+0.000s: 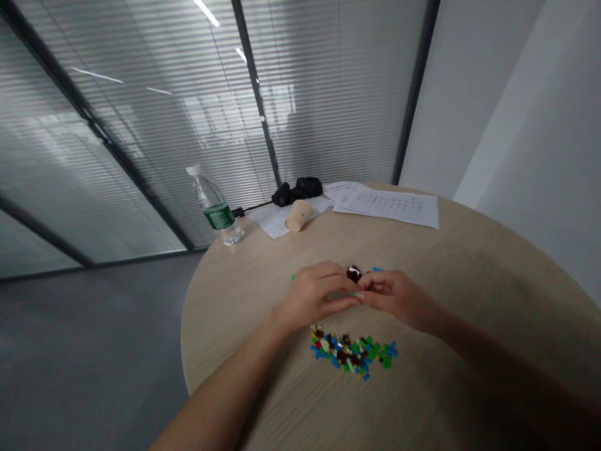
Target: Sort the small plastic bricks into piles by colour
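My left hand [315,294] and my right hand [398,295] meet fingertip to fingertip over the middle of a round wooden table [469,300]. Both have their fingers curled and pinched together around something small; a dark brown piece [354,273] shows just above the fingertips, and bits of green and blue peek out beside the hands. I cannot tell exactly which hand holds what. A pile of several small coloured building bricks [353,352], green, blue, brown, yellow and red, lies on the table just in front of both hands.
A plastic water bottle [216,210] stands at the far left edge of the table. A paper cup [298,216] lies on its side on paper sheets [389,205], with a black bundle [300,188] and cable behind. Glass walls with blinds surround the table.
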`<state>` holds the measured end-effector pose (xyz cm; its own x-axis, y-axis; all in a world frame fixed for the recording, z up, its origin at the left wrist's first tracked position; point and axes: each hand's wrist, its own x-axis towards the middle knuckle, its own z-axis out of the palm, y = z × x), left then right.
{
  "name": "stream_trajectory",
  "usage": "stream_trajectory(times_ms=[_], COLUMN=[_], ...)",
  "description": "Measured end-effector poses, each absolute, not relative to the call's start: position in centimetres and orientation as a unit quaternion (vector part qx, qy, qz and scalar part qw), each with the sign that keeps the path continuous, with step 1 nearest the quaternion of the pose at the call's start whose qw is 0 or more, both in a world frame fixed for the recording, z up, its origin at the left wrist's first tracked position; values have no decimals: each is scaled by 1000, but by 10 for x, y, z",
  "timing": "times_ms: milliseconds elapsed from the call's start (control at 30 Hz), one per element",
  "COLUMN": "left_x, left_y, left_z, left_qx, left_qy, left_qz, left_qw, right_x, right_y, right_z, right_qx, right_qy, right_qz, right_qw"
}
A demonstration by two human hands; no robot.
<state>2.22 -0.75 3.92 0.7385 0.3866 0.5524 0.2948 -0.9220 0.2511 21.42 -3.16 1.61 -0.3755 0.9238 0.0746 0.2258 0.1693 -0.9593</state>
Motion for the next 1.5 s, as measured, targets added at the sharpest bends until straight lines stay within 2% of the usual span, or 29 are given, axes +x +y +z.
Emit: stream_trajectory(times_ms=[300, 400, 567, 667, 1500], left_x=[16, 0, -35, -43, -41], left_y=[-2, 8, 29, 34, 36], left_z=[43, 50, 54, 52, 46], left_qx=[916, 921, 883, 861, 839], left_qy=[195, 263, 456, 502, 543], left_qz=[343, 283, 107, 69, 34], left_qw=[72, 54, 31, 34, 19], right_x=[212, 215, 219, 221, 223], right_y=[-28, -31, -30, -28, -25], right_z=[15, 22, 27, 25, 19], right_qx=[-420, -432, -462, -472, -462], right_qy=[-604, -594, -606, -621, -656], right_qz=[554, 541, 502, 487, 478], right_qw=[390, 410, 408, 392, 357])
